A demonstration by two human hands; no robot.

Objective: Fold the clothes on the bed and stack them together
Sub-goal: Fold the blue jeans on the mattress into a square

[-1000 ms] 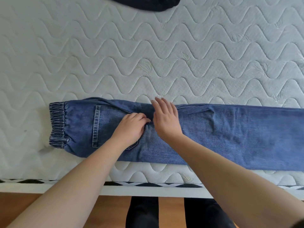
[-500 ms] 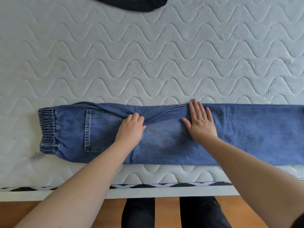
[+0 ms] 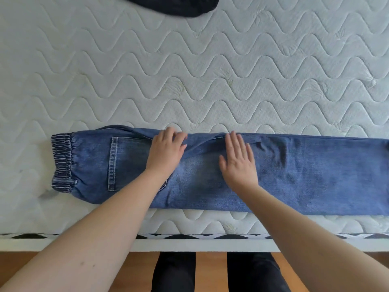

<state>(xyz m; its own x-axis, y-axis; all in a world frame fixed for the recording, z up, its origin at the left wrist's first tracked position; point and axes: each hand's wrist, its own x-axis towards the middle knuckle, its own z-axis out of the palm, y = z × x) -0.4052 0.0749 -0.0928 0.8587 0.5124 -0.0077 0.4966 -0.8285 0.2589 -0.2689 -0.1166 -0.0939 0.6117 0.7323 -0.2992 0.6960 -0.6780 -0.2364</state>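
Left hand (image 3: 166,152) resting on the jeans (image 3: 294,175) near the seat, knuckles raised, fingers bent at the far edge where a fold of denim bunches; whether pinching that fold or only pressing on it, impossible to tell. Right hand (image 3: 239,162) laid flat just beside it, fingers straight and slightly spread, palm down on the cloth, thumb out to the left. Both forearms bare, reaching in from the lower corners and converging on the middle of the garment.

Jeans of mid-blue denim, faded paler across the middle, folded lengthwise into one long band lying crosswise along the near edge of the bed. Gathered elastic waistband (image 3: 63,163) at the left end, ribbed and darker; stitched back pocket (image 3: 128,163) beside it, partly under the left wrist; leg running off the right edge of view. A diagonal crease between the two hands.

Mattress (image 3: 210,70) white, quilted in wavy stitched lines, with a black-and-white patterned trim along its near side. Dark garment (image 3: 179,5) at the far edge of the bed, well apart from the jeans, mostly cut off by the top of view. Wooden floor (image 3: 210,268) below, with dark trouser legs (image 3: 174,272) standing at the bedside.
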